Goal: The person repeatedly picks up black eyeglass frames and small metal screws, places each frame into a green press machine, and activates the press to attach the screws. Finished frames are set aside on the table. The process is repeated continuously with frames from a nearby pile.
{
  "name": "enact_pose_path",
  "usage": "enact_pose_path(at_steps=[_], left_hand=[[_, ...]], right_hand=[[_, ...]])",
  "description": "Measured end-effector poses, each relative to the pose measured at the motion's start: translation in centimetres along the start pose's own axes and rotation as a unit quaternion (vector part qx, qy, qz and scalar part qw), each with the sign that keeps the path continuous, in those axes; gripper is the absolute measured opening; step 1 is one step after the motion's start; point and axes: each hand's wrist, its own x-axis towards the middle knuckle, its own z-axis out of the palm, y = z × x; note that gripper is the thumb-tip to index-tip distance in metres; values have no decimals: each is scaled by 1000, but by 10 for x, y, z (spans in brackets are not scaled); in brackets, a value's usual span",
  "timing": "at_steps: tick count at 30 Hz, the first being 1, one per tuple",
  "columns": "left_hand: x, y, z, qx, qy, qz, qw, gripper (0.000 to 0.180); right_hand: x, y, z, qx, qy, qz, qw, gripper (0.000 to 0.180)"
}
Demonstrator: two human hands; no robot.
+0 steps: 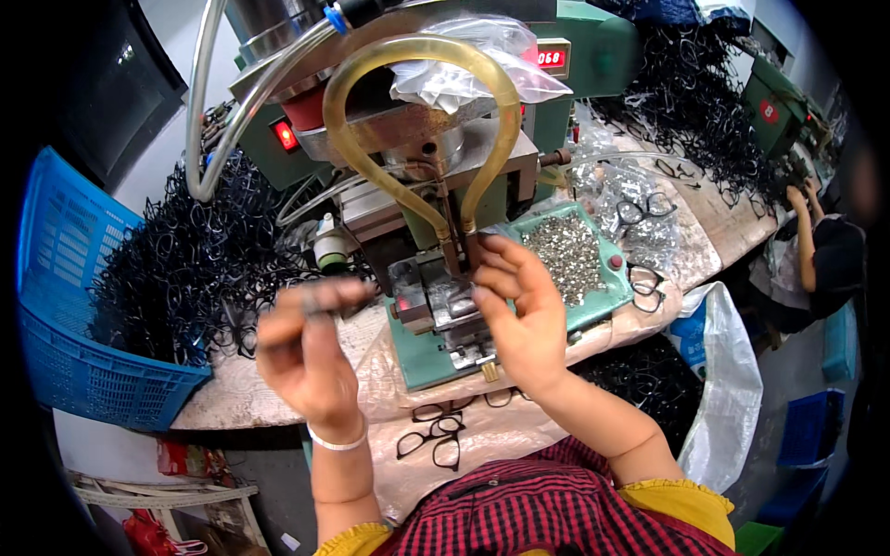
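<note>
In front of me stands a green bench press with a metal fixture (456, 310) under its head. Two ends of a looped yellow hose (513, 102) run down to it. My right hand (527, 310) is at the fixture's right side, fingers curled and thumb close to the metal; anything between the fingertips is hidden. My left hand (311, 347), left of the fixture, is smeared by motion, so its grip does not show. Right of the fixture, a green tray (603, 301) holds many small metal pieces (563, 255). Black spectacle frames (436, 434) lie below the fixture on the plastic-covered surface.
A blue basket (102, 366) stands at the left beside a heap of dark spectacle frames (185, 269). Another heap (700, 111) lies at the far right. A white sack (728, 389) hangs by the table's right edge. A co-worker (830, 241) sits at another machine, far right.
</note>
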Motion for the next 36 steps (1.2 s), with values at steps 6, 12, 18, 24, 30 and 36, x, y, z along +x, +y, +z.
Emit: enact_pose_path(at_steps=[6,12,18,24,30,36], left_hand=[[-33,4,17,241,-290,124,918,21],[-30,-10,20,243,-330,112,905,24],[-28,-6,22,244,-329,90,908,18],[-86,7,7,293,-196,67,934,31],[-100,-20,-125,409,126,-275,861,21],[-74,-54,-202,522,-28,-172,835,16]], right_hand=[[32,13,-78,-515,-37,-167,840,25],[34,52,-143,-613,33,-120,780,13],[47,55,-127,-606,-104,-217,758,15],[41,55,-148,-335,153,16,930,14],[29,74,-149,-200,178,18,963,17],[38,62,-104,-328,49,-151,931,15]])
